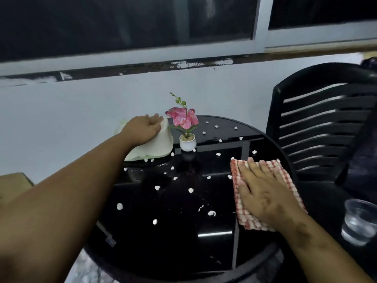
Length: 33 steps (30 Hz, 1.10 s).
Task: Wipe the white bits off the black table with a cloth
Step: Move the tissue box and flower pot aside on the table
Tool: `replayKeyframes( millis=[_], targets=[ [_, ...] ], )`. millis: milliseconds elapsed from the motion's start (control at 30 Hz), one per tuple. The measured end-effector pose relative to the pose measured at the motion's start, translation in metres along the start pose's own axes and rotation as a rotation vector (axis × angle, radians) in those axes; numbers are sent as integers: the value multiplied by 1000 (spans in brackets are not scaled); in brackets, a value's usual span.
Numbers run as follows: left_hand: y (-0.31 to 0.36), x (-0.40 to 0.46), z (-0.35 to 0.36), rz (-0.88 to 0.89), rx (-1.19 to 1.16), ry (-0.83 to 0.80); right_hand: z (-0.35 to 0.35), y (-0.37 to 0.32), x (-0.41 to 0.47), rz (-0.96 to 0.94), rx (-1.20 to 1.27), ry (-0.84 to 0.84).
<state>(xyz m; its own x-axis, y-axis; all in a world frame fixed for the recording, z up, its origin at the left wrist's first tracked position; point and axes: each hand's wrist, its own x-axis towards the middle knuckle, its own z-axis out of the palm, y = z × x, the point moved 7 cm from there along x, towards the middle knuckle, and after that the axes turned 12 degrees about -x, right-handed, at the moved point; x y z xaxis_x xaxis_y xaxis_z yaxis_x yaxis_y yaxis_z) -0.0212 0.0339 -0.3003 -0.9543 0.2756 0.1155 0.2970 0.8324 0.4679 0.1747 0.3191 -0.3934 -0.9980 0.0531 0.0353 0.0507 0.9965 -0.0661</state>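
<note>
Against the pale wall, a round black glossy table is standing with a black slatted plastic chair pushed close at its right side. Lying flat on the right part of the tabletop is a red-and-white checked cloth, and the right hand is pressing down on it with palm flat and fingers spread, gripping nothing and simply pinning the fabric to the surface. At the far left edge, the left hand is resting, partly curled, on a pale cream soft-looking bundle; whether it is grasping or only steadying it cannot be told. A small white pot holding a pink artificial orchid is sitting just beside that bundle. A clear plastic cup holding water is standing low at the right, near the cloth; what it rests on cannot be told. Smallest of all, white bits are lying scattered across most of the table, from the far rim to the near centre, so the wiping appears barely begun. For sound work, the cloth is best being drawn in long overlapping strokes toward one gathering point, keeping the palm flat so bits are pushed rather than skipped. Strokes near the pot and the cup are calling for care, since either could be knocked.
</note>
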Motion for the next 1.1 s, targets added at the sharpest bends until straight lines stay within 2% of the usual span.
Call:
replayKeyframes(
  millis=[100, 200, 300, 400, 567, 733, 900, 1100],
  targets=[
    [1, -5, -1, 1, -13, -19, -16, -1, -3, 17, 96, 82],
    [-1, -6, -2, -7, -25, -38, -45, -18, 6, -107, 236, 226],
    [-3, -6, -1, -9, -45, -37, -51, -48, 36, -294, 234, 91],
    [-5, -2, 0, 3, -52, -37, -42, -71, 77, -355, 216, -86],
    [-11, 5, 3, 20, -35, -23, -27, -94, 135, -440, 176, -154],
    [-13, 9, 6, 29, -20, -12, -18, -112, 160, -549, 243, -57],
    [-15, 10, 7, 36, -14, -4, -21, -119, 171, -567, 322, 186],
    [-14, 11, 7, 44, 19, 12, -45, -108, 200, -574, 381, 248]
  ],
)
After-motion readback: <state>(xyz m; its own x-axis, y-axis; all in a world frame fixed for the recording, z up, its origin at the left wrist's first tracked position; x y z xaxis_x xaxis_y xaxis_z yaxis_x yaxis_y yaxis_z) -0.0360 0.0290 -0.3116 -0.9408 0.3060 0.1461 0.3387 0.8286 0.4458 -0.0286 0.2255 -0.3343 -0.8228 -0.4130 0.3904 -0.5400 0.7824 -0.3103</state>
